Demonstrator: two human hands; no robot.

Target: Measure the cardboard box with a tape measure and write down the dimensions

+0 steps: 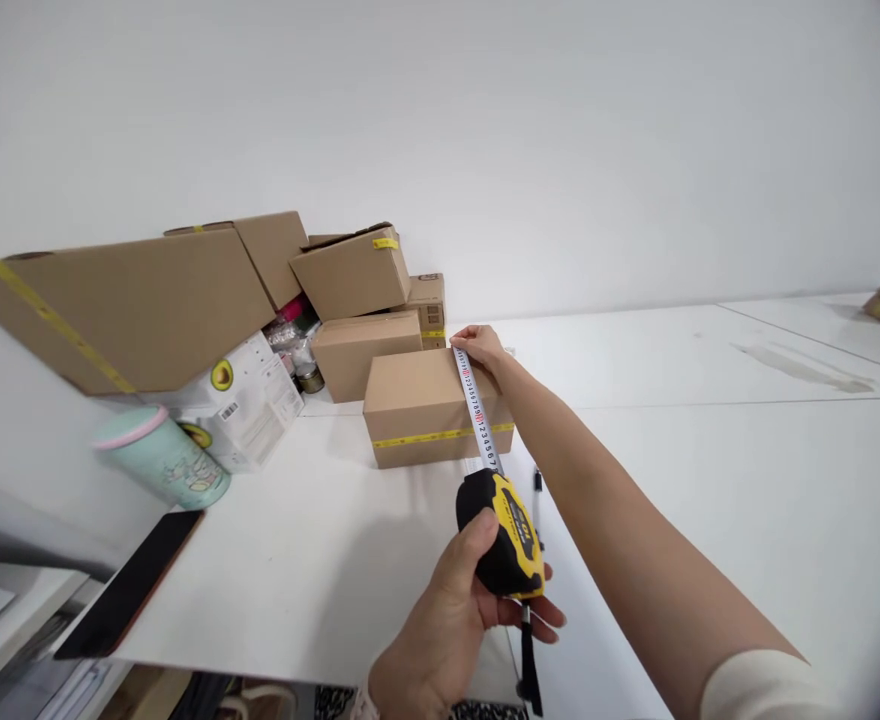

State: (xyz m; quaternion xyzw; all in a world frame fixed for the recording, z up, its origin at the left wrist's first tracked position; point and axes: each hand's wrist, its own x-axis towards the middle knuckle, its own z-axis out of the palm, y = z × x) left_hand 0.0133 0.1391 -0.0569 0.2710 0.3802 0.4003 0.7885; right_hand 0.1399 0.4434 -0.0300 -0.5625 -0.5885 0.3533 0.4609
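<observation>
My left hand [440,625] is wrapped round a black and yellow tape measure [504,535], held above the table's front part, with a black strap hanging from it. Its silver blade [474,405] runs out away from me, over the top of a closed brown cardboard box [410,385]. At the far edge of that box my right hand [479,343] pinches the blade's end between thumb and fingers. Yellow tape crosses the box's near side. My right forearm hides part of the box's right side.
More cardboard boxes [365,340] are stacked behind and left. A white carton with avocado pictures [256,400] and a tilted mint-green tumbler [166,455] are at the left. A black flat strip [132,590] lies along the table's [275,590] left edge. A pen [537,485] lies beside my forearm.
</observation>
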